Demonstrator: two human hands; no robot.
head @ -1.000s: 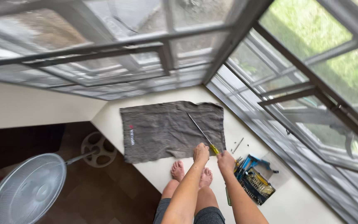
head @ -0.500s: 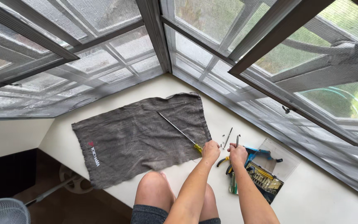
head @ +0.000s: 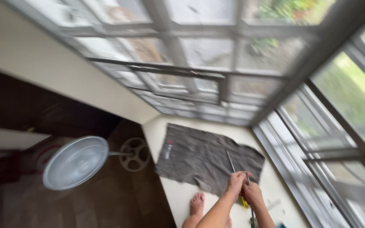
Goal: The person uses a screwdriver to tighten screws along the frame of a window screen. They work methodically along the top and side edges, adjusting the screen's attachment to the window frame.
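Lying across the grey cloth (head: 203, 158) w/ its shaft pointing up-left is a long thin screwdriver (head: 232, 162); its yellow handle end shows just below the hands, near the bottom edge of the view. The shaft's far tip sits over the cloth's right half. Both hands meet at the handle end, touching each other.

Left hand (head: 235, 182): fingers curled down & closed around the tool's upper handle/shaft area, knuckles up. Right hand (head: 253, 193): also closed in a fist, just beside & slightly below the left, gripping what looks like a second slim metal tool (head: 250, 207) that runs down toward the frame's bottom edge; pic is motion-blurred, so can't tell exactly what that piece is.

The cloth is spread flat on a pale ledge (head: 182, 198) in the corner of the window bay, a small red/white mark near its left end. One bare foot (head: 197, 203) rests on the ledge just below the cloth's lower edge, left of the forearms.

Beyond: window frames (head: 216, 80) w/ many panes wrap the corner, greenery blurred outside at right. Left of the ledge, lower down, a white fan head (head: 76, 162) on its stand & a round base (head: 135, 154), over dark wood floor (head: 106, 202).
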